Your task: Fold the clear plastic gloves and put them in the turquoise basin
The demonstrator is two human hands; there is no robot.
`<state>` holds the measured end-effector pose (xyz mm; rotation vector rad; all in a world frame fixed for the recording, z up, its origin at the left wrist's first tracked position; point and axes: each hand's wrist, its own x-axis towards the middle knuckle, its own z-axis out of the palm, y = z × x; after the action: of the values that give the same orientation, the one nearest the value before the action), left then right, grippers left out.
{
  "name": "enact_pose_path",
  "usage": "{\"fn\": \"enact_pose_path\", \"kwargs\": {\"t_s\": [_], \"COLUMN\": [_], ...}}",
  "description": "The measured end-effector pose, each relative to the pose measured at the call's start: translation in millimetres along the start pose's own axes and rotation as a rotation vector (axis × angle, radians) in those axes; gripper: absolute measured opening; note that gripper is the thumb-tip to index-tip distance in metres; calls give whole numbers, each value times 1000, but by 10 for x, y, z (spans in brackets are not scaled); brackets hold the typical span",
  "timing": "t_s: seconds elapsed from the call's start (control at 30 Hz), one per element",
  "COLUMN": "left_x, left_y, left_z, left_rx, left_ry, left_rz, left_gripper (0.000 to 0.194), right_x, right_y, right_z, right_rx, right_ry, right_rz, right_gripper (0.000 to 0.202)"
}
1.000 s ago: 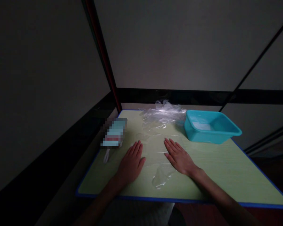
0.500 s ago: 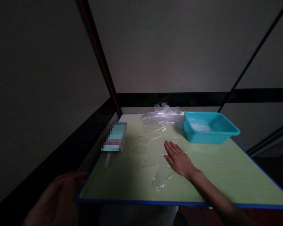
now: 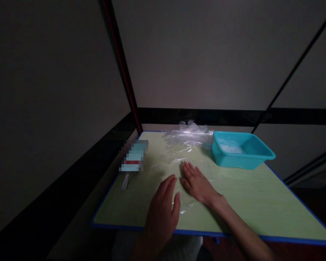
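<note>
My right hand lies flat on a thin clear plastic bag spread on the light green table, its fingers pointing up and to the left. Just left of it is my left hand, near the table's front edge, thumb apart from the fingers and nothing held. Whether it touches the plastic cannot be told. Behind both hands, a crumpled heap of clear plastic sits at the table's back edge.
A turquoise basin with something whitish inside stands at the back right. At the left edge lies a blurred, pale blue flat item with a white loop. Walls rise behind and to the left.
My left hand has come from off the table's left front corner to beside my right hand. My right hand has shifted slightly left, still flat.
</note>
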<state>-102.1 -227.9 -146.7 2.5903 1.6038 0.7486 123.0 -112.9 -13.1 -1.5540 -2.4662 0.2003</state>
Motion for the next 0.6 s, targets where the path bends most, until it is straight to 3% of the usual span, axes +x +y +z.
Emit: {"fn": "enact_pose_path", "kwargs": {"t_s": [0.07,0.1,0.17,0.23,0.37,0.6], "left_x": [920,1251,1594,1606,1405,1416], "left_y": [286,408,568,611,528,492], "left_z": [-200,-295,-424,-461,-425,-453], "left_rx": [25,38,70,95,155,206], "left_ry": [2,-5,-76,-134,-161,-139], "left_rz": [-21,-6,45,66,101,136], "left_gripper": [48,50,51,52,53,53], "right_x": [42,57,70,60,-11,-197], "right_y": [-75,-110,-173,-221,-247,-47], "right_z": [22,43,96,153,233,225], "right_rx": [28,46,91,127,91,-56], "right_ry": [-2,6,39,71,81,51], "right_rz": [12,19,29,31,41,21], "right_gripper": [51,51,52,52,52,52]}}
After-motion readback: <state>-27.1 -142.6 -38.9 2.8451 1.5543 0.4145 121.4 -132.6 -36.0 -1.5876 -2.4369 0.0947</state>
